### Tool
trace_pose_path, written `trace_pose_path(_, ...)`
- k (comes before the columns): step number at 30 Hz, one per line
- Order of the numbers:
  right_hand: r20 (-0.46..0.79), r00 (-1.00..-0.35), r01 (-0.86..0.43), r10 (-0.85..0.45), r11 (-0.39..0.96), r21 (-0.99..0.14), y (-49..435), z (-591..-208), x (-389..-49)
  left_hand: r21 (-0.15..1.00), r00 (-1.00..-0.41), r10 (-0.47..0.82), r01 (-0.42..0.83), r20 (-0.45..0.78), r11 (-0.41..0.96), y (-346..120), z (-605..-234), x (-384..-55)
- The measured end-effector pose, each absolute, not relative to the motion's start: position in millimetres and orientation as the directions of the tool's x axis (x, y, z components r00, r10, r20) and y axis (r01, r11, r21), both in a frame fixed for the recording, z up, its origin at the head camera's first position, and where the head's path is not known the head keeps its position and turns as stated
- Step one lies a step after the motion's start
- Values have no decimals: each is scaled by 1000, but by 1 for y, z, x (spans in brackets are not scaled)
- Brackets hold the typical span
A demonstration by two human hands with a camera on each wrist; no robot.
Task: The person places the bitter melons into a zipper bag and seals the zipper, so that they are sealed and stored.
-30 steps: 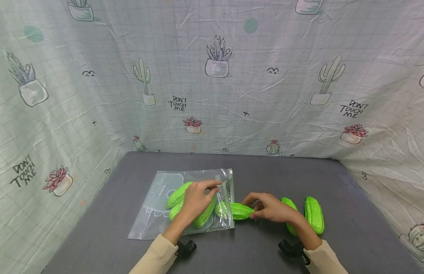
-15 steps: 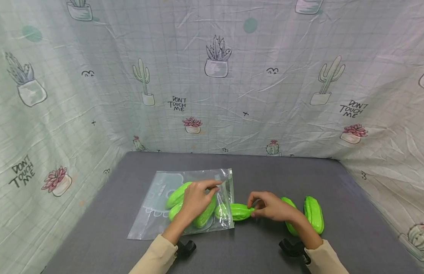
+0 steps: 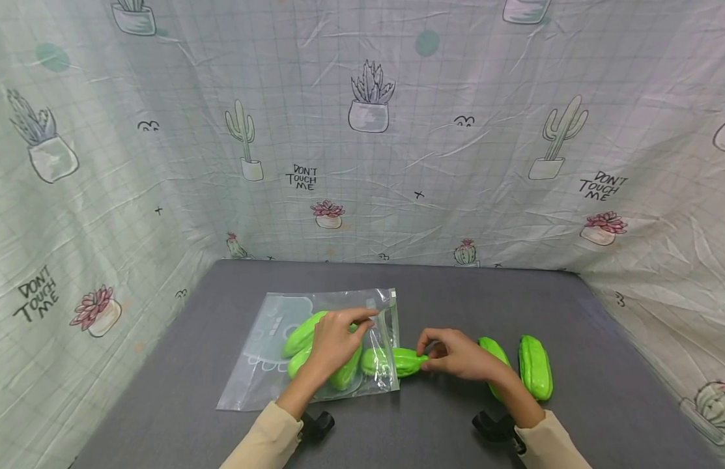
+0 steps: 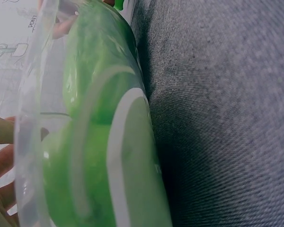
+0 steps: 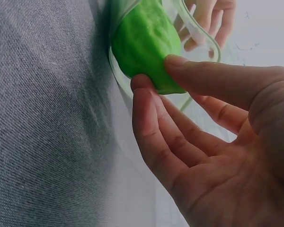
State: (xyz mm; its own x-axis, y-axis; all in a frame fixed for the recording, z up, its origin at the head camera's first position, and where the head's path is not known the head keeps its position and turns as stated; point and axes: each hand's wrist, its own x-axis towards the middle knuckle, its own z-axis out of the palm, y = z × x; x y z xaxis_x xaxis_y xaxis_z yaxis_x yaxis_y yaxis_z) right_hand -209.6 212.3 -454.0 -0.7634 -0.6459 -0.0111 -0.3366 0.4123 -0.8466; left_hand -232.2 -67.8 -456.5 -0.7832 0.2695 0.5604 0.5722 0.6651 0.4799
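A clear zip bag [image 3: 253, 365] lies on the grey table with its mouth toward the right. Several green bitter melons [image 3: 303, 335] are inside, partly covered by my left hand. That hand [image 3: 337, 335] pinches the bag's upper film near the mouth and holds it raised; in the left wrist view its fingers [image 4: 2, 163] show behind the plastic. My right hand [image 3: 458, 355] grips the end of another bitter melon [image 3: 406, 363] between thumb and fingertips. This melon lies partly within the bag mouth, its near end outside, as the right wrist view shows.
Two more bitter melons lie on the table to the right: one [image 3: 494, 352] partly hidden behind the right forearm, the other [image 3: 535, 368] farther right. A printed curtain [image 3: 421, 156] surrounds the table [image 3: 450, 299] at the back and sides.
My right hand first drew back slightly along the melon, then moved left, pushing it a little deeper into the bag. My left hand has stayed in place on the bag.
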Motion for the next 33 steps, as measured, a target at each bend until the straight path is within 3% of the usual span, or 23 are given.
trace_pose_path(33,63,-797,-380,-601,417,-826,209,-456,-208,484,-793,278,565,542,668,-69,-459,-233)
